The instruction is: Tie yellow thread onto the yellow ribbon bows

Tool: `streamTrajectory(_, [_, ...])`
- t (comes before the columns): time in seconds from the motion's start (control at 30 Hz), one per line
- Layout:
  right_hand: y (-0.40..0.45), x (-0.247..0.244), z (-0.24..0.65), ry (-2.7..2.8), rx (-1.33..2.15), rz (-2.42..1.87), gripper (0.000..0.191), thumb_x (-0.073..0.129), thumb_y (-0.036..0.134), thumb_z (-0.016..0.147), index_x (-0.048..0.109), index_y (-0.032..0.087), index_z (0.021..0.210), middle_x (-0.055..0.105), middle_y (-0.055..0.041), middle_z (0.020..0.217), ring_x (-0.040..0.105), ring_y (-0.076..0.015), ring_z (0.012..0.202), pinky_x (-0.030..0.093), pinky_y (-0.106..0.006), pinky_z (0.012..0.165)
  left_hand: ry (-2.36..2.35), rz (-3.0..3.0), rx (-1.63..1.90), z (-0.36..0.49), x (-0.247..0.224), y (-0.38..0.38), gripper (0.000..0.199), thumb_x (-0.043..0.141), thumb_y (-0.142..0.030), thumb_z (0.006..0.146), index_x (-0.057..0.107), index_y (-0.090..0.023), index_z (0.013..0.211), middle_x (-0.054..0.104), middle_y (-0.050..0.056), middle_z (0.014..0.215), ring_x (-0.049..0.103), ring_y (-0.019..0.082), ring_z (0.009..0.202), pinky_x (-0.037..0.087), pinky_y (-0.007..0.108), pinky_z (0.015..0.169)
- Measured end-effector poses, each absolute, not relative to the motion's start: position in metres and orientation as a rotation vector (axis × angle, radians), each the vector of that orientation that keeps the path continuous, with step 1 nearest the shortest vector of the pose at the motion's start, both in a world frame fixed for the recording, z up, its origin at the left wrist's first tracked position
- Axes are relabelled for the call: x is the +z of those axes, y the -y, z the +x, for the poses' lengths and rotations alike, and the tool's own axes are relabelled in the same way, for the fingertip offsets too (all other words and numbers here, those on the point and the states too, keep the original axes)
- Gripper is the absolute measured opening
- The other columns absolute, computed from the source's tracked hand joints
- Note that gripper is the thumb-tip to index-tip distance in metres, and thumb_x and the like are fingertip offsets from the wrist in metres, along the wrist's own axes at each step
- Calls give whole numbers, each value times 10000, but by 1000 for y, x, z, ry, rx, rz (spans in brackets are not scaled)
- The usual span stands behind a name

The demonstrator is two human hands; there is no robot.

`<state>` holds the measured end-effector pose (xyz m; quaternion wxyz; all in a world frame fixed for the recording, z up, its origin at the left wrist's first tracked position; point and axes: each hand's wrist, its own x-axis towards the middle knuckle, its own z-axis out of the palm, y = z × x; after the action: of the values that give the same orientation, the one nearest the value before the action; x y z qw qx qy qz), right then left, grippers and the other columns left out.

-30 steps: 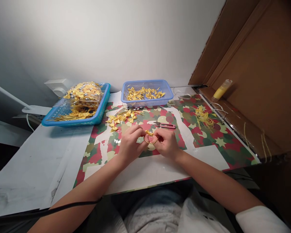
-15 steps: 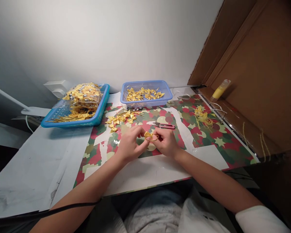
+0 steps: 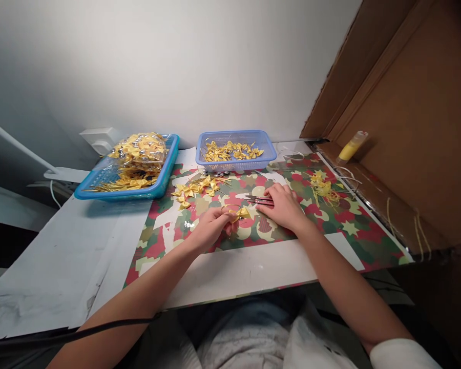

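My left hand (image 3: 212,226) pinches a yellow ribbon bow (image 3: 243,212) that has a thin, curved gold cord on it. The bow hangs just above the patterned sheet. To its right, my right hand (image 3: 286,207) lies over a pair of thread snips (image 3: 262,200), thumb on the near side and fingers on the far side of the handles. The blades point left, towards the bow. Beyond my left hand, several loose yellow bows (image 3: 192,189) with gold stems lie on the sheet.
A blue basket (image 3: 172,159) at the left holds bagged and loose bows. Another blue basket (image 3: 236,134) with bows stands by the wall. Yellow thread scraps (image 3: 325,190) lie at the right, near a yellow thread spool (image 3: 351,147) on the cardboard ledge. A dark cable (image 3: 111,324) crosses my left forearm.
My right hand has let go of the bow and moved right onto the thread snips. The left hand keeps the bow, now turned to the right. The view has shifted slightly.
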<state>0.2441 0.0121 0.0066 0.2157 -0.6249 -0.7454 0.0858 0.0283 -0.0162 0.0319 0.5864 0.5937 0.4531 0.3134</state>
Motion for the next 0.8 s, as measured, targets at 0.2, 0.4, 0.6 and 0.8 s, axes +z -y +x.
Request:
streamTrajectory(0.2, [-12,0,237,2118,216,-1943,219,587,382,843,509,191,769,577,-110,975,499,-287,982,379,-409,794,-1017,1428,758,27,29,16,325,513,-356,787,547,-162,529,537,9,524,471,103,505,417,245,541])
streamTrajectory(0.4, [1,12,241,1851,674,-1718,190,419,368,927,420,216,812,495,16,647,467,-155,570,330,-270,522,-1174,1610,831,23,25,15,363,498,-396,817,532,-162,542,511,-7,516,446,100,505,346,225,500])
streamTrajectory(0.6, [28,26,249,1903,945,-1104,244,399,379,917,498,203,780,405,46,551,352,-105,486,285,-242,472,-1284,1614,887,25,27,13,342,499,-384,783,511,-165,521,490,-19,500,419,95,493,321,217,480])
streamTrajectory(0.8, [35,27,240,2043,869,-1130,204,468,295,839,529,189,676,405,50,504,350,-93,476,285,-240,493,-1140,1349,476,21,31,13,284,517,-322,723,486,-170,485,466,-24,447,410,85,417,322,215,428])
